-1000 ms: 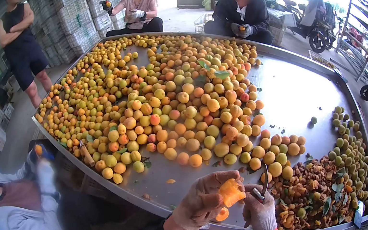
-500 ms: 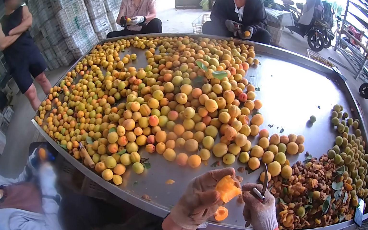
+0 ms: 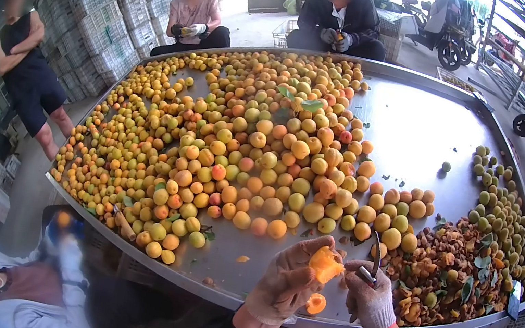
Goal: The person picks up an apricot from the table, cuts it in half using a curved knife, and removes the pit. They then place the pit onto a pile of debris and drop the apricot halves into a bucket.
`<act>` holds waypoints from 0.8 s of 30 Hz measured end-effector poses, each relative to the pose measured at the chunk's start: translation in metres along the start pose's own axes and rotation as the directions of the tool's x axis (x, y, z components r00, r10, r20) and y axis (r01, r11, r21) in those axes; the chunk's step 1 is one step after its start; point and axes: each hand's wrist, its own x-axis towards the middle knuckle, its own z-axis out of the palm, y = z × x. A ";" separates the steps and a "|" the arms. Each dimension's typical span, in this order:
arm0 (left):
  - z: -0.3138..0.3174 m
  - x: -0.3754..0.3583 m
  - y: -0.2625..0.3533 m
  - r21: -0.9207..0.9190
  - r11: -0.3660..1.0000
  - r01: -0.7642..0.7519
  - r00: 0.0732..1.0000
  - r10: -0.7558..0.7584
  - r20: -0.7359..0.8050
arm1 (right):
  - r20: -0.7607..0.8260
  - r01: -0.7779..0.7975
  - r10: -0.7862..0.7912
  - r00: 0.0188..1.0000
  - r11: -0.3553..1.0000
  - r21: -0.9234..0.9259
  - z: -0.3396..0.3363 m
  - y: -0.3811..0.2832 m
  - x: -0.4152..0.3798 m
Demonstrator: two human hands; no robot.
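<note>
head view, orange fruit piece (image 3: 326,265) torn, moist, pinched by left fingers (image 3: 300,280), right fingers (image 3: 362,285) gripping curved knife (image 3: 377,256)

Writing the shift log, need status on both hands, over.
Left hand holding orange fruit piece. Right hand gripping curved knife. Second orange piece just below the first.

No text, label, brand, number or sign is readable anywhere.

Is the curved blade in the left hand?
No, the right hand holds the curved blade, while the left hand holds a piece of orange fruit.
</note>
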 end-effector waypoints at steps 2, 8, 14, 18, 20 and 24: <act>0.000 0.000 0.001 -0.002 1.000 0.001 1.000 -0.001 -0.004 | 0.006 0.000 0.000 1.000 1.000 0.008 0.000 0.001 0.000; 0.000 0.001 0.002 -0.021 1.000 -0.002 1.000 0.002 0.016 | 0.002 -0.002 0.002 1.000 1.000 -0.011 0.002 0.000 0.001; 0.001 0.000 0.002 -0.022 1.000 -0.012 1.000 0.013 0.022 | -0.013 0.004 -0.004 1.000 1.000 -0.011 0.003 0.000 0.001; 0.000 0.000 0.002 -0.021 1.000 0.002 1.000 -0.002 0.000 | -0.016 0.009 -0.009 1.000 1.000 -0.019 0.002 0.001 0.001; -0.002 0.000 0.001 -0.024 1.000 0.009 1.000 -0.009 0.001 | -0.015 0.008 -0.008 1.000 1.000 -0.019 0.001 0.001 0.000; 0.001 0.001 0.002 -0.029 1.000 0.002 1.000 -0.002 0.000 | -0.014 -0.011 0.011 1.000 1.000 -0.028 0.002 -0.001 0.000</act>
